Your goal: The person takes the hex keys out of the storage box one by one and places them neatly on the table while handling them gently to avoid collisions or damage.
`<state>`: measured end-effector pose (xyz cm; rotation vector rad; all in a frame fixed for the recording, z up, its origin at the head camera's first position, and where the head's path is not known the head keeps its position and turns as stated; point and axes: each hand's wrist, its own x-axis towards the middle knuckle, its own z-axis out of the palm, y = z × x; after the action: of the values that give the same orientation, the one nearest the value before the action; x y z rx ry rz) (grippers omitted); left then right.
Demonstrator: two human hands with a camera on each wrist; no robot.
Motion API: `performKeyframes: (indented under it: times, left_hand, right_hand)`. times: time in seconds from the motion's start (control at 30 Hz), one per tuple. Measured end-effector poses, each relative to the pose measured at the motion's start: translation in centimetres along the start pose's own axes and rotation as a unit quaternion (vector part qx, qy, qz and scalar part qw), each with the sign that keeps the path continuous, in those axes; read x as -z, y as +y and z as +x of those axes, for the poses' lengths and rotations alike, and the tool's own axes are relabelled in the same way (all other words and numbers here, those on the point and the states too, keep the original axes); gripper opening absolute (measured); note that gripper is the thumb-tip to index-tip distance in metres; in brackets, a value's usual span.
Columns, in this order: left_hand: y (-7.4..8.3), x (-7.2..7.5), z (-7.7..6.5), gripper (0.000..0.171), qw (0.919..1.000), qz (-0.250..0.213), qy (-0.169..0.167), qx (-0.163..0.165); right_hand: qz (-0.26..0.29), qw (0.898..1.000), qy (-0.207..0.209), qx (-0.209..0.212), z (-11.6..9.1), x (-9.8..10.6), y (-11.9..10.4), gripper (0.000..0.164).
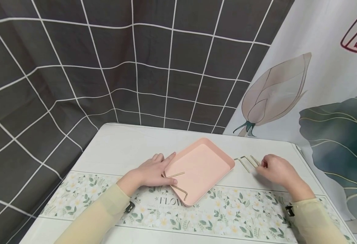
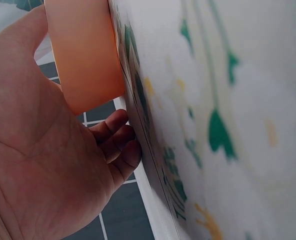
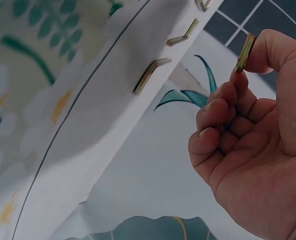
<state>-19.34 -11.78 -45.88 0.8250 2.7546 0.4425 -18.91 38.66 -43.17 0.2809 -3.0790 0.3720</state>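
On the table a pink tray [image 1: 201,169] lies at a slant, and my left hand [image 1: 155,171] grips its left rim, thumb over the inside. Curled fingers [image 2: 119,140] of that hand show below the tray wall in the left wrist view. Two brass L-shaped hex keys [image 1: 179,190] lie in the tray near the thumb. To the right of the tray, my right hand [image 1: 276,171] pinches a brass hex key [image 3: 246,52] between thumb and fingertips, above the table. Several more hex keys [image 3: 150,75] rest on the table beside that hand.
The white table [image 1: 129,145] has a floral printed band [image 1: 239,206] across its front half. Behind it hangs a dark curtain [image 1: 147,81] with a white grid, and at the right a pale curtain [image 1: 318,91] with leaf and bud prints.
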Motion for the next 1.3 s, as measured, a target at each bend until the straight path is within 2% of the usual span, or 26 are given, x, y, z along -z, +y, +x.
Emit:
performKeyframes:
  times: [0.67,1.3]
  left_hand:
    - [0.0,0.0,0.1,0.117,1.0000,0.006,0.001,-0.007]
    - [0.0,0.0,0.0,0.117,1.0000,0.003,0.000,-0.005]
  right_hand:
    - [0.001,0.999,-0.020,-0.036,0.1,0.5,3.8,0.027]
    - [0.007,0.996,-0.042,-0.074,0.1,0.2,5.8,0.024]
